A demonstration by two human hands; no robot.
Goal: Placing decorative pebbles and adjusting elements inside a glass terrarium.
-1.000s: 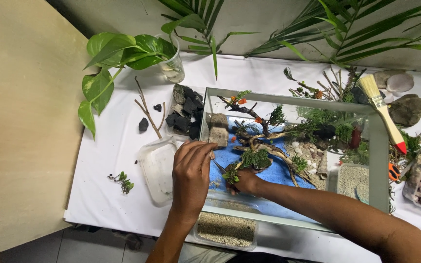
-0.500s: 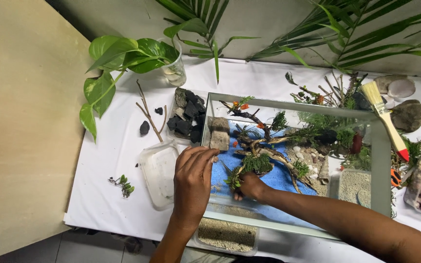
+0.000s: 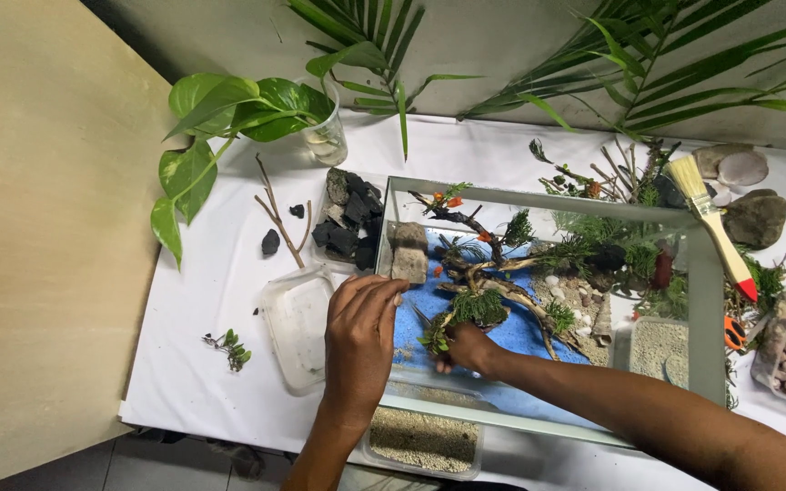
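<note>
Left hand (image 3: 361, 341) flat on glass tank (image 3: 711, 300) rim, right hand (image 3: 468, 348) pinching small green plant (image 3: 436, 338) on blue sand.

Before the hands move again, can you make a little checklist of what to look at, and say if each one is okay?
1. Left hand steady on the glass tank edge: ok, it rests on the near left rim.
2. Right hand inside the tank: ok, it is at the base of the driftwood.
3. Right fingers' grip on the small green plant: cannot tell, the fingers are hidden.
4. Driftwood standing on the blue sand: ok, it looks upright.
5. Paintbrush safely placed: not ok, it lies across the tank's right corner and might slip.
</note>
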